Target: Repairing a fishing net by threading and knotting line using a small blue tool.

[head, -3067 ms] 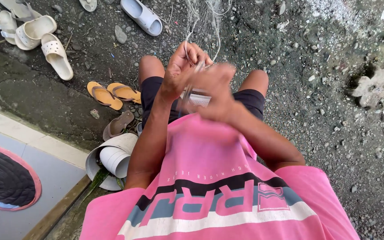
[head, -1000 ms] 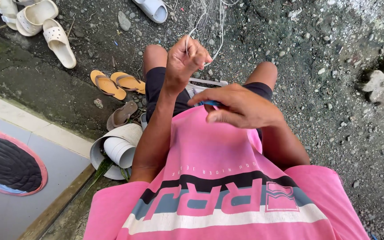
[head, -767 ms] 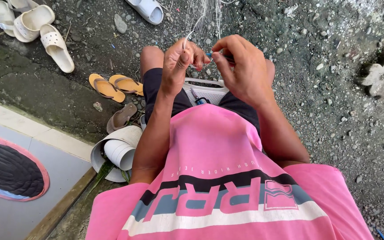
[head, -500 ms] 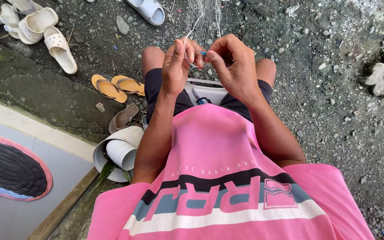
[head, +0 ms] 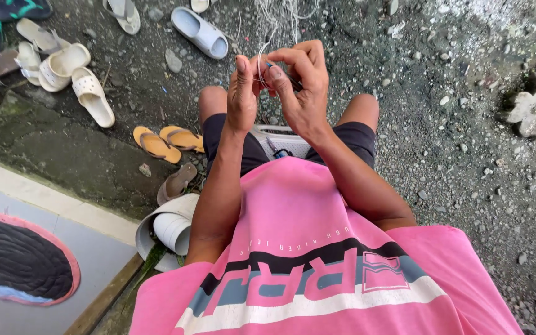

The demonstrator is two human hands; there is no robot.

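Both hands meet above the knees: the left hand [head: 243, 93] pinches the thin pale fishing-net twine [head: 274, 25] in a closed grip, while the right hand [head: 302, 87] closes its grip on a small blue tool [head: 270, 64], mostly hidden by the fingers. The strands run up and away from the grips out of frame, left hand touching them. A white woven basket [head: 280, 139] sits in the lap, yellow rubber sandals [head: 167, 141] lying on the gravel ground [head: 466, 155] to the left.
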